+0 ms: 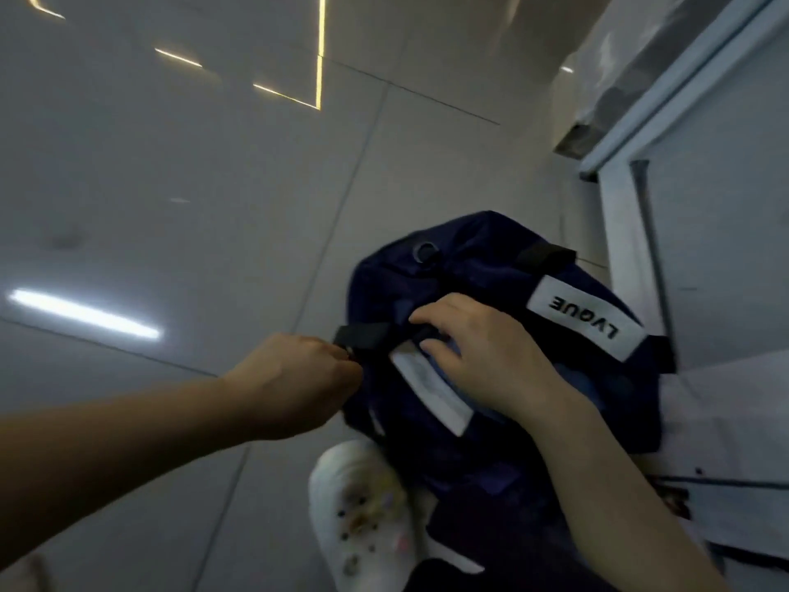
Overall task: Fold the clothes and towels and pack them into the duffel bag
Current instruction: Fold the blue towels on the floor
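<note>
Sitting at about 4 o'clock on the glossy pale tiled floor (192, 185) is the navy blue fabric duffel bag (533, 420) with white label patches, one reading LVQUE. Left hand (294, 378) is curled into a fist, gripping the bag's black webbing strap (363, 339) at its 9 o'clock edge. Right hand (482, 356) rests on top, fingers bent and pressing the fabric. White clog shoe (363, 519) with charms sits at 6 o'clock, touching the bag.
</note>
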Tool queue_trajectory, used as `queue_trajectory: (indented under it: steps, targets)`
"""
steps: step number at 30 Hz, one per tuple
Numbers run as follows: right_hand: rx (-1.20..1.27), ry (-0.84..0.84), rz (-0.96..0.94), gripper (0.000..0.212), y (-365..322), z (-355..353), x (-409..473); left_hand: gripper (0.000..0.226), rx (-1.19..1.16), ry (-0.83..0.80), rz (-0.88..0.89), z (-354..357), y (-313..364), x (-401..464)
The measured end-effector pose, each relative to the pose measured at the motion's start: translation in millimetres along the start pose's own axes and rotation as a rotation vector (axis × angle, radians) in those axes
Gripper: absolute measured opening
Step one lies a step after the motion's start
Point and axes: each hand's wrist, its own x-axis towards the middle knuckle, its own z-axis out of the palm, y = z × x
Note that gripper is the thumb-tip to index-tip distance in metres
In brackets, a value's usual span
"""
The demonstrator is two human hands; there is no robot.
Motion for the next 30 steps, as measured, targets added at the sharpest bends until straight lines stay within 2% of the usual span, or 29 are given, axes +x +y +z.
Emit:
queue_trajectory:
  steps: [2,4,6,10,16,18,20,22,26,28,30]
  targets:
    - [0.015,-0.032,-0.070,0.031,-33,3,14,0.025,-0.098,-0.034,-0.186,-12,-21,-39]
    - [-0.002,-0.082,-0.159,0.033,-67,5,31,0.025,-0.139,-0.056,-0.300,-26,-39,-72]
    - [-0.050,-0.157,-0.258,0.034,-102,9,50,0.027,-0.095,-0.026,-0.348,-35,-55,-105]
    - [-0.313,-0.293,-0.506,0.035,-179,28,84,0.028,-0.033,0.045,-0.414,-24,-86,-167]
    - [-0.721,-0.488,-0.933,0.022,-280,78,131,0.019,-0.440,0.384,-0.983,64,-137,-254]
    - [-0.856,-0.579,-1.030,0.025,-302,98,141,0.019,-0.435,0.352,-1.009,82,-139,-286]
    - [-0.927,-0.659,-1.045,0.027,-320,119,148,0.017,-0.314,0.319,-0.932,90,-140,-316]
    - [-0.883,-0.677,-1.021,0.030,-347,143,157,0.014,-0.191,0.373,-0.930,95,-147,-351]
    - [-0.557,-0.608,-0.891,0.035,-403,196,166,0.031,-0.127,0.486,-1.133,119,-157,-415]
    - [-0.380,-0.614,-0.820,0.037,-425,227,166,0.033,-0.094,0.474,-1.201,133,-157,-442]
    - [-0.223,-0.640,-0.739,0.038,-445,255,160,0.032,-0.061,0.390,-1.240,148,-151,-464]
